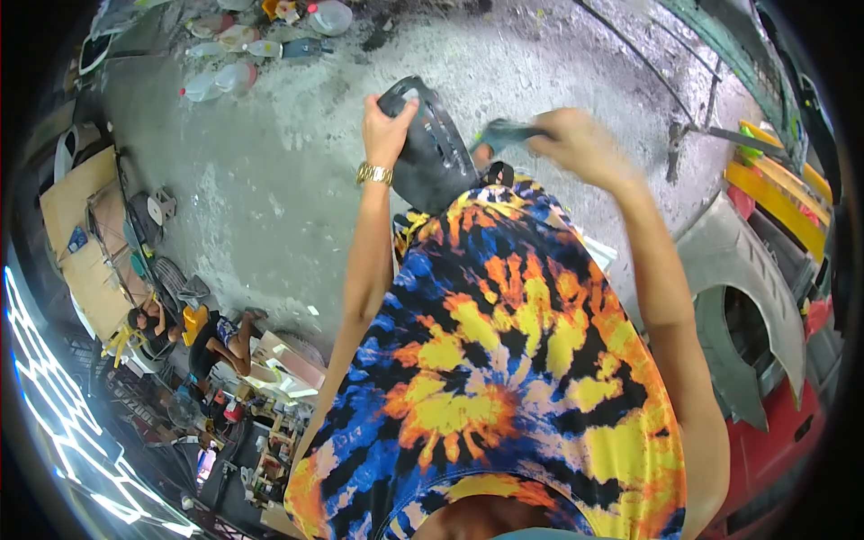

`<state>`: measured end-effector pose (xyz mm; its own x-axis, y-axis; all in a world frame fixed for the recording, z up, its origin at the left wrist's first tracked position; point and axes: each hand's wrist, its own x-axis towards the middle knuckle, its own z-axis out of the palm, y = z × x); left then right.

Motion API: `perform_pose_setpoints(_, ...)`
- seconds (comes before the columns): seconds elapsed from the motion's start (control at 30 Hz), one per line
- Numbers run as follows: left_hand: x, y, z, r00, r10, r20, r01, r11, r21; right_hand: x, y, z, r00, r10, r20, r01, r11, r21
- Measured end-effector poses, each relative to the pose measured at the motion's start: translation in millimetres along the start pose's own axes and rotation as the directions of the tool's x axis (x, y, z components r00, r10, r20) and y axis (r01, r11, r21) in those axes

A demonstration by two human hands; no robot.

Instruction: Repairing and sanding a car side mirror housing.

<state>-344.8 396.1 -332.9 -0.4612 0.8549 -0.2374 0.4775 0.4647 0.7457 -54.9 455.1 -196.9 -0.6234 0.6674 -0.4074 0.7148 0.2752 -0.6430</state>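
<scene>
My left hand [385, 137], with a gold watch on its wrist, grips the upper left edge of a black moulded part [430, 162]. This part is rounded, with slots or ridges along its right side, and it stands tilted close to my lap. Its exact kind does not show. Right of it, my right hand [580, 144] is smeared by motion, its fingers closed on the end of a dark grey-green flat piece [506, 133]. The piece points left toward the black part, and a gap seems to lie between them. Blur hides what kind of thing it is.
Plastic bottles and jugs [236, 79] lie on the concrete floor at the far left. A grey car fender [742, 270] stands to the right, near yellow pieces [778, 207]. Another person [220, 342] is at the lower left, beside cluttered items [279, 450].
</scene>
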Motion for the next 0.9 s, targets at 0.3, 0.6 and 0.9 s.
perform_pose_setpoints(0.3,1,41,-48,0.997,0.004,-0.081,-0.044,0.865,-0.5,-15,53,-1,0.903,0.386,-0.189,-0.001,0.442,0.897)
perform_pose_setpoints(0.6,10,89,-59,0.999,0.036,0.013,-0.026,0.889,-0.457,-20,-56,15,0.912,-0.27,-0.308,0.391,0.795,0.463)
perform_pose_setpoints(0.9,20,73,-41,0.992,-0.048,0.118,0.092,0.911,-0.403,-21,-54,9,0.957,-0.286,-0.046,0.288,0.929,0.234)
